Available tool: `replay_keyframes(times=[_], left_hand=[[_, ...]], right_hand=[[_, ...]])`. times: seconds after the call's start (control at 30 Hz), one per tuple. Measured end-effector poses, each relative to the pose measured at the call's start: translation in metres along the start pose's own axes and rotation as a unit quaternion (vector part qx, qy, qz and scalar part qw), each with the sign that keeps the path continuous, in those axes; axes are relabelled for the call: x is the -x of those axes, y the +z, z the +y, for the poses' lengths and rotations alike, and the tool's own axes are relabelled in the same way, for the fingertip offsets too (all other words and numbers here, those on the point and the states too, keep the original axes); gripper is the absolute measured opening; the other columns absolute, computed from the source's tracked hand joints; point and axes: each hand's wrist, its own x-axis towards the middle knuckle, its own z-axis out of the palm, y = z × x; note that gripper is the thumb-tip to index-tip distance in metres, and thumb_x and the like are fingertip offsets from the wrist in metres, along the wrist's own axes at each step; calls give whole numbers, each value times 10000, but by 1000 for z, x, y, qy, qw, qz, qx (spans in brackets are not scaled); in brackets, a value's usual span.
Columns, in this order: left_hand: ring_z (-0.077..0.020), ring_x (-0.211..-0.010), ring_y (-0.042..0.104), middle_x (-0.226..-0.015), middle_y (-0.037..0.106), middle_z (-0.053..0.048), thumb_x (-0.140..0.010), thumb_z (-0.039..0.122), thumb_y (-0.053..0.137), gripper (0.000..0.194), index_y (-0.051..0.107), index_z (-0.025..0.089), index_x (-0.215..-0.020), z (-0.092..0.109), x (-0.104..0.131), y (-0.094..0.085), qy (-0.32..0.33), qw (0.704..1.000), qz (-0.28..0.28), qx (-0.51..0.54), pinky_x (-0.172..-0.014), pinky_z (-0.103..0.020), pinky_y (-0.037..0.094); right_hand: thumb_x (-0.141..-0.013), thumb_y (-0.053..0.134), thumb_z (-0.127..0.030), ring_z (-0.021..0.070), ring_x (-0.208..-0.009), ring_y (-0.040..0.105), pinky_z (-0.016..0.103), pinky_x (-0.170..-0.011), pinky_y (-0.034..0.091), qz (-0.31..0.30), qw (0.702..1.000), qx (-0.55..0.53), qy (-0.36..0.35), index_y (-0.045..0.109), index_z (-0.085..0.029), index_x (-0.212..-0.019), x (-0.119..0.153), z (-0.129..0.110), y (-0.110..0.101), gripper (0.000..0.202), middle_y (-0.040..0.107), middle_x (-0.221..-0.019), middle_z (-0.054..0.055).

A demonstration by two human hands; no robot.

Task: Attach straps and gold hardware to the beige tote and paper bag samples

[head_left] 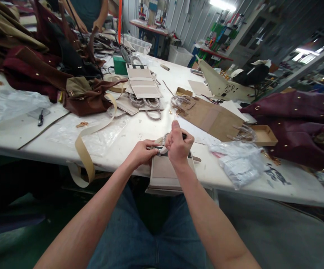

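A beige bag piece (166, 170) lies at the table's front edge and hangs over it toward my lap. My left hand (145, 151) is closed at its upper left corner, thumb and fingers pinching the edge beside a small metal fitting (159, 151). Over the piece's top edge, my right hand (178, 144) makes a fist with the thumb pointing up. A dark handle end (184, 136) shows beside its fingers; the rest of that tool is hidden. Behind the hands, a wrapped handle loop (164, 139) is partly visible.
Stacked beige bag pieces (145, 84) with wrapped handles lie ahead. A brown bag piece (215, 117), plastic bag (239, 162) and cardboard box (262, 135) are at right. Left are brown bags (86, 99), a dangling tape (85, 157) and a cutter (40, 118). Another person (90, 15) stands across.
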Motion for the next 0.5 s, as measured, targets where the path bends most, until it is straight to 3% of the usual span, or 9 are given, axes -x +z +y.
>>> replay_keyframes(times=[0.33, 0.5], left_hand=[[-315, -1253, 744, -1413, 786, -104, -836, 228, 782, 334, 909, 243, -1145, -5, -2, 2, 4, 1000, 8, -25, -1041, -376, 621], [-291, -1129, 769, -1411, 782, -94, -846, 251, 784, 349, 905, 253, -1173, -5, -4, -1, 1, 1000, -9, -28, -1013, -378, 624]], right_hand=[[-984, 621, -818, 101, -386, 347, 292, -382, 323, -23, 998, 55, -21, 353, -276, -575, 5, 2, 4, 730, 358, -466, -64], [-970, 668, -794, 107, -394, 363, 301, -394, 326, -15, 999, 52, -4, 385, -276, -569, 8, 3, 5, 714, 371, -466, -61]])
